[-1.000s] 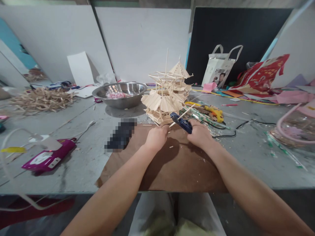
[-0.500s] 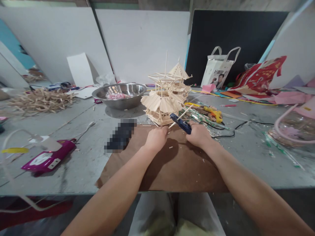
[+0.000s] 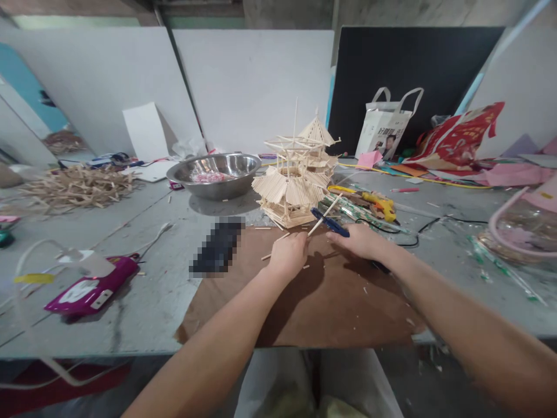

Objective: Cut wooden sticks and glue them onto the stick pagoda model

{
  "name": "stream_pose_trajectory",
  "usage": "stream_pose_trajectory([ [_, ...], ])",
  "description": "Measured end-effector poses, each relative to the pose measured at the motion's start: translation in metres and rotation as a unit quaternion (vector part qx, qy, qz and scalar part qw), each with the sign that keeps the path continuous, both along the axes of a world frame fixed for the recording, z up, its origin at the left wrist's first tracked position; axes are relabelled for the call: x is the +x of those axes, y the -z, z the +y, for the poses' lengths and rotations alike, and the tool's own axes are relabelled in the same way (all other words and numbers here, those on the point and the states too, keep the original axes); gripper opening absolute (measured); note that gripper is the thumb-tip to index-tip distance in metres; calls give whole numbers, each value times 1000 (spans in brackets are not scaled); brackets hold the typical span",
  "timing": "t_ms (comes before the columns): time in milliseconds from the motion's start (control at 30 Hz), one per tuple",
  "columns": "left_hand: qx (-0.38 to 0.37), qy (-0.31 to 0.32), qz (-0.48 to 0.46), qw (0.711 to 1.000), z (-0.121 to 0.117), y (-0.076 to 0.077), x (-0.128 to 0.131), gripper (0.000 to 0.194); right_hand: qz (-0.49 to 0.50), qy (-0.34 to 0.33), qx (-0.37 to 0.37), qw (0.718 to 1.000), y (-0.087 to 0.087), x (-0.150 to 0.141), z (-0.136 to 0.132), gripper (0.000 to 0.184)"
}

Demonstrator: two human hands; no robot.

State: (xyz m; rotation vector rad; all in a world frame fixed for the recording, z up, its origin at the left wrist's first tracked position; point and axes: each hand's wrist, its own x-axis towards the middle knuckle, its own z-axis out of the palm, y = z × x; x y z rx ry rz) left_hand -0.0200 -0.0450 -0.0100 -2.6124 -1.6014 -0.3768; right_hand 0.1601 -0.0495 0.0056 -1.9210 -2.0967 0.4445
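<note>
And here's the thin, pale wooden stick, slanting above the brown sheet: left hand pinching its lower end, right hand wrapped round a dark-blue handheld tool crossing it; whether that tool bites, can't tell. Short pale wooden pieces already lie nearby. Just beyond, the front pale-stick tower looks part-done, lower roof on, top bare framing; behind, the rear pale-stick tower wears its pointed roof.

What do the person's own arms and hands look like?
The left grip and right grip are bare human hands without visible gloves. The left forearm and right forearm are uncovered, with no sleeve, watch or marking visible. Whether rings are worn cannot be told.
</note>
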Motion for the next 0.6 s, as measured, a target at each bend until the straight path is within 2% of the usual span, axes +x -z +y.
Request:
stream_pose_trajectory([
  [67,-19,6,10,1000,-3,1,3,31,49,-6,-88,995,2,4,-2,65],
  [133,-51,12,20,998,-6,3,5,29,103,9,-187,977,6,8,-3,71],
  [233,-93,23,37,995,-10,5,8,27,161,42,-275,947,11,10,-4,69],
  [367,-95,34,54,993,-12,7,9,30,183,53,-325,926,12,9,-1,66],
  [600,-91,24,61,994,-12,10,9,36,163,59,-356,918,11,8,6,64],
])
